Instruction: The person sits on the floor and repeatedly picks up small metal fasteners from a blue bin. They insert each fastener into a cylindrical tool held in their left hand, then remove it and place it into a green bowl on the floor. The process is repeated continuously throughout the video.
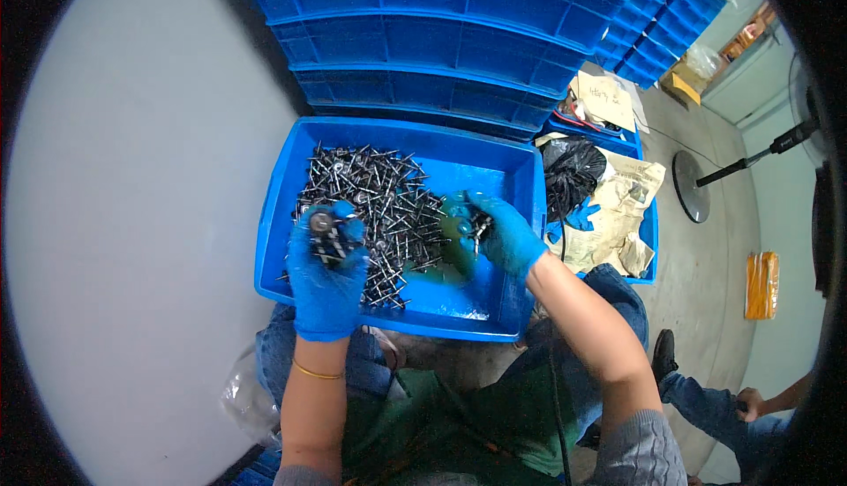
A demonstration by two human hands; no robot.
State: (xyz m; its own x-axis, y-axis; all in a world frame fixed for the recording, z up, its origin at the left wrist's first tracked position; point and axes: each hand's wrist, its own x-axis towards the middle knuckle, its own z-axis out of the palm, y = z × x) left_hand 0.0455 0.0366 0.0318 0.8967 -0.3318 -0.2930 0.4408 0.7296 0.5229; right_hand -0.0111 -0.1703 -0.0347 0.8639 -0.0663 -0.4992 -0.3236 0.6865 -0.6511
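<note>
A blue plastic tray (520, 186) sits in front of me with a heap of small metal shafts with dark round heads (379, 213) in its left and middle. Over the left side of the heap, my left hand (326, 265), in a blue glove, is closed around several of these shafts, one round head facing up. My right hand (503, 235), also gloved, has its fingers bent around a few similar shafts above the right part of the tray. Greenish liquid (450, 265) lies on the tray bottom beside the heap; the right fingertips are slightly blurred.
Stacked blue crates (423, 45) stand right behind the tray. To the right, another crate (651, 239) holds brown paper and a black plastic bag (572, 173). A grey wall (150, 221) rises at left. Farther right are a stand base (690, 186) and another person's leg (715, 407).
</note>
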